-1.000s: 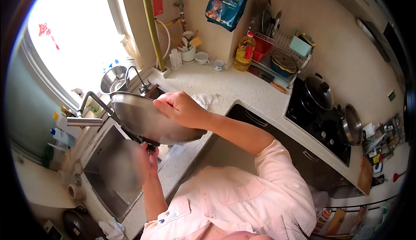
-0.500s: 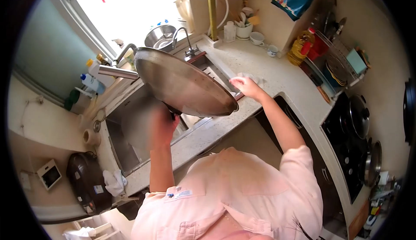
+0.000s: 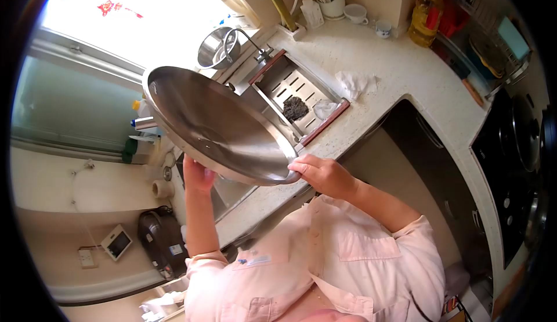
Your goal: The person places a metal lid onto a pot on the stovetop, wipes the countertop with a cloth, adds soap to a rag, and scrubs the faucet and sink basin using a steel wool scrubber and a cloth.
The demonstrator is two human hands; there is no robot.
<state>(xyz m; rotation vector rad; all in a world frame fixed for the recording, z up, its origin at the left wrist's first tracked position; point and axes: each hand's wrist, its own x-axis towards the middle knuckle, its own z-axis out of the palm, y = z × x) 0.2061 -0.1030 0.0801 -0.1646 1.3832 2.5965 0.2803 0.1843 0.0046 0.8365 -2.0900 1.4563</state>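
A large stainless steel wok (image 3: 226, 130) is tilted up over the sink, its shiny hollow inside facing me. My left hand (image 3: 199, 174) supports it from below at the left, with most of the fingers hidden behind the metal. At the lower right edge, my right hand (image 3: 325, 177) pinches the rim, thumb against the inner side. Just beyond the wok is a slotted metal drain tray (image 3: 284, 88) over the sink's right part. On that tray lie a dark scouring pad (image 3: 295, 108) and a crumpled whitish cloth or wrap (image 3: 325, 109).
A steel bowl (image 3: 219, 48) stands by the window near a thin tap (image 3: 249, 40). Crumpled white tissue (image 3: 355, 85) lies on the counter (image 3: 371, 55). Cups, an oil bottle (image 3: 426, 15) and a rack line the back right. The black stove (image 3: 502, 165) is at far right.
My right hand has come from above the counter to grip the wok's rim. The wok has turned so its inside shows, uncovering the drain tray. The view has shifted too.
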